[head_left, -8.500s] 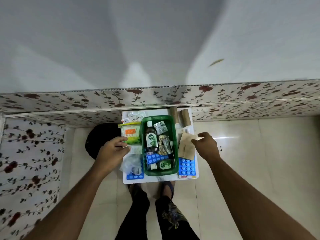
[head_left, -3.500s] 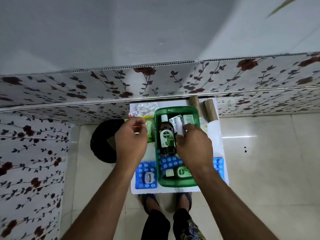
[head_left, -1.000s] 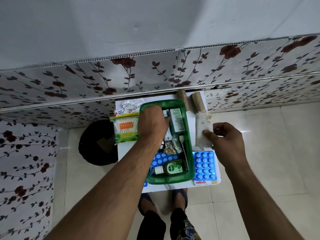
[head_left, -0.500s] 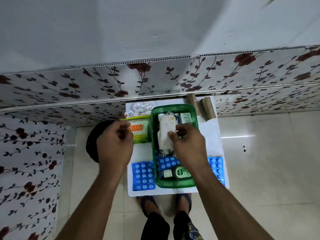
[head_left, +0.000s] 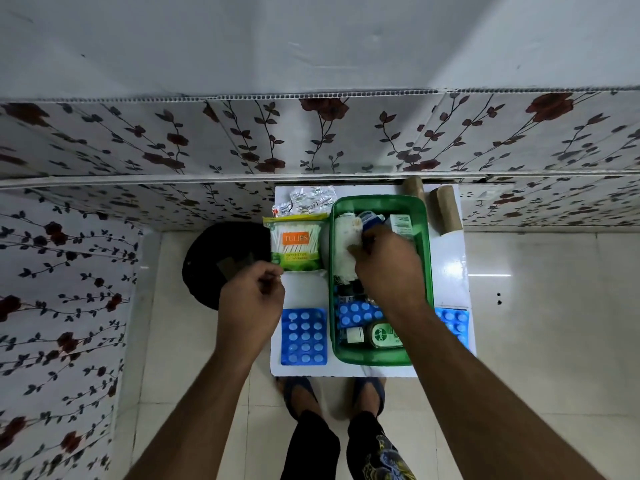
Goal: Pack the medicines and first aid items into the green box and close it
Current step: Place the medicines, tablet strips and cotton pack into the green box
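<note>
Your left hand hovers curled over the table edge, grip approx closed, contents can't tell; swab pack, foil strips and blue blister lie unpacked beside it. Green box mid-table, approx half full: right hand grip pinches gauze roll inside. Left: 2 brown rolls, right-side blister, lid not seen.

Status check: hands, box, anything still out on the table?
Right hand pressing white gauze roll into green box. Left hand curled, apparently empty. Box open; cotton swab pack, blue pill sheet, two brown rolls outside.
</note>
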### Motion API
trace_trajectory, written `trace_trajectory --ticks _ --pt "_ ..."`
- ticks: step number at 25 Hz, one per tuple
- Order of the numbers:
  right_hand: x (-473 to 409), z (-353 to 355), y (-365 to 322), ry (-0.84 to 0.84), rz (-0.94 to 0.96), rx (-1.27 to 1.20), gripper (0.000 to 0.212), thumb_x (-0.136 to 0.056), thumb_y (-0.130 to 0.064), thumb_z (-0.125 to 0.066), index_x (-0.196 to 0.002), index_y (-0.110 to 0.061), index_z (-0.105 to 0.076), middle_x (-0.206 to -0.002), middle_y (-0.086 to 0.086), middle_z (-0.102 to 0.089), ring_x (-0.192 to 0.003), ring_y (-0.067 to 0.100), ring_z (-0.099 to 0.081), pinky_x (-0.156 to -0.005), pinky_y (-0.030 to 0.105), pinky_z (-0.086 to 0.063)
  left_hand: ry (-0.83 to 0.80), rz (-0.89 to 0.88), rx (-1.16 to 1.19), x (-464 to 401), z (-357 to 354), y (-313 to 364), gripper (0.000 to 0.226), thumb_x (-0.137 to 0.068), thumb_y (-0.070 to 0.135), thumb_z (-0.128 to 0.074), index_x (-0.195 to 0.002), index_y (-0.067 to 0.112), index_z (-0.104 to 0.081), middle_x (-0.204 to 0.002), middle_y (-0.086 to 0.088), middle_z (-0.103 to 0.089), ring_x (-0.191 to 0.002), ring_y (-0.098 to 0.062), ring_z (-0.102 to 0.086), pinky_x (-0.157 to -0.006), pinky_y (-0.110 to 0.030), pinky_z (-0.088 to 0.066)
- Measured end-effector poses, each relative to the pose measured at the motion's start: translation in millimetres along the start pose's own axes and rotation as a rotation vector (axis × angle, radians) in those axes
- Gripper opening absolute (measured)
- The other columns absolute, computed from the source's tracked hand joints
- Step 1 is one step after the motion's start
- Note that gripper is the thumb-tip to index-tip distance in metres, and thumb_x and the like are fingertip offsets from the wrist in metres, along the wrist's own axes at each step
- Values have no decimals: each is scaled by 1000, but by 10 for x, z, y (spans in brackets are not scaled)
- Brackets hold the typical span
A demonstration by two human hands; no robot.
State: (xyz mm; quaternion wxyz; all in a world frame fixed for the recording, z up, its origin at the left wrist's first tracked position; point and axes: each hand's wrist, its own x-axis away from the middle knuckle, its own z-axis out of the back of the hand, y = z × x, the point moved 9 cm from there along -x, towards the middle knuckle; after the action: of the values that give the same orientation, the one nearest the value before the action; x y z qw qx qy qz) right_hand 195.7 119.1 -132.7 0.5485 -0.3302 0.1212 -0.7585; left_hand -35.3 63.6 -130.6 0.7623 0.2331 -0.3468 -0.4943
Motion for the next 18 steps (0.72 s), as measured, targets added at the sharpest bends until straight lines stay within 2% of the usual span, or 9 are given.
trace_trajectory --ticks 3,5,7,10,13,18 --pt "244 652 183 251 -45 -142 17 -88 -32 -65 -100 -20 -69 -85 -5 -72 -72 19 -65 -66 28 -48 -85 77 -71 44 -104 -168 17 -81 12 -70 -97 18 -68 -88 -2 -69 -80 -15 -65 -73 -28 -50" --pt "474 983 639 355 -172 -182 13 -87 -29 -66 -95 -19 -70 -81 -7 -68 -73 17 -63 -65 25 -38 -155 160 -190 169 -207 -360 31 -75 23 -78 -101 18 -62 -96 -5 -65 -83 -18 -61 -72 -31 -48" --pt "649 992 1188 306 -322 -136 15 -86 -27 -67 -97 -18 -69 -83 -4 -66 -83 23 -66 -69 27 -37 -205 218 -253 306 -309 -536 52 -66 34 -84 -106 19 -54 -105 -5 -62 -90 -21 -60 -73 -35 -49" --pt "831 651 1754 119 -457 -34 38 -82 -31 -74 -115 -18 -62 -105 7 -66 -96 29 -65 -73 33 -45 -201 261 -304 401 -386 -665 68 -61 42 -85 -114 21 -47 -114 -8 -60 -98 -27 -60 -77 -40 -51" --pt "891 409 1928 43 -439 12 55 -78 -30 -78 -126 -18 -54 -119 13 -59 -103 31 -62 -79 38 -49 -156 257 -317 408 -441 -646 65 -64 40 -83 -115 22 -46 -108 -8 -63 -95 -29 -61 -75 -43 -52" --pt "930 312 2044 81 -459 -44 50 -77 -26 -78 -120 -21 -54 -112 5 -64 -90 22 -62 -71 33 -46 -137 273 -288 436 -461 -605 54 -64 33 -83 -105 21 -50 -96 -4 -63 -88 -26 -60 -69 -38 -49"
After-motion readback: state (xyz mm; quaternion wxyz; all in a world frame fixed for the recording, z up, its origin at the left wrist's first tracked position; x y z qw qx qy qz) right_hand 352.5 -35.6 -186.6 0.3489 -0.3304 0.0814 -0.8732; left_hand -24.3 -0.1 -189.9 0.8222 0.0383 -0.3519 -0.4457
